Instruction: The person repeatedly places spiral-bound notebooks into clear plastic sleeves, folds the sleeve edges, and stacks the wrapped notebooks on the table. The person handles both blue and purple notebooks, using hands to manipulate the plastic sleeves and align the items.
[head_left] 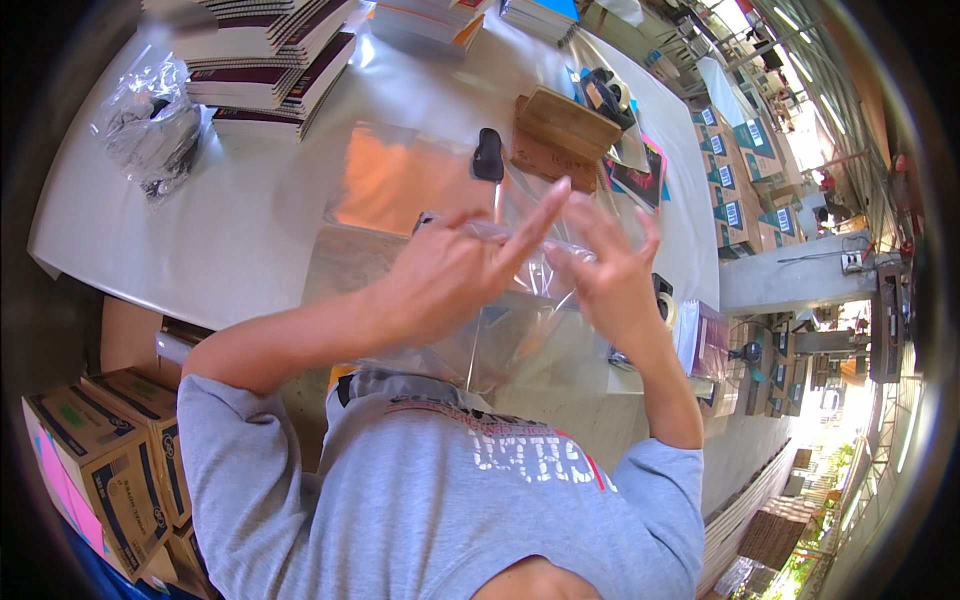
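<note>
A clear plastic sheet or bag (525,325) hangs creased in front of me at the table's near edge. My left hand (450,265) grips its upper edge with curled fingers, the index finger stretched out toward the right. A small dark thing (425,221) shows beside its knuckles, too hidden to name. My right hand (612,265) holds the other end of that edge near the thumb; its other fingers are spread and slightly blurred. Just beyond the hands lies a tool with a black handle (487,155) and a thin shiny shaft. Flat clear plastic with an orange sheen (385,180) is left of it.
Spiral-bound books (270,65) are stacked at the far left, next to a crumpled clear bag (155,125). A wooden block stand (565,130) and a tape dispenser (607,95) sit beyond my right hand. Cardboard boxes (120,470) stand at lower left; more cartons (735,180) are at right.
</note>
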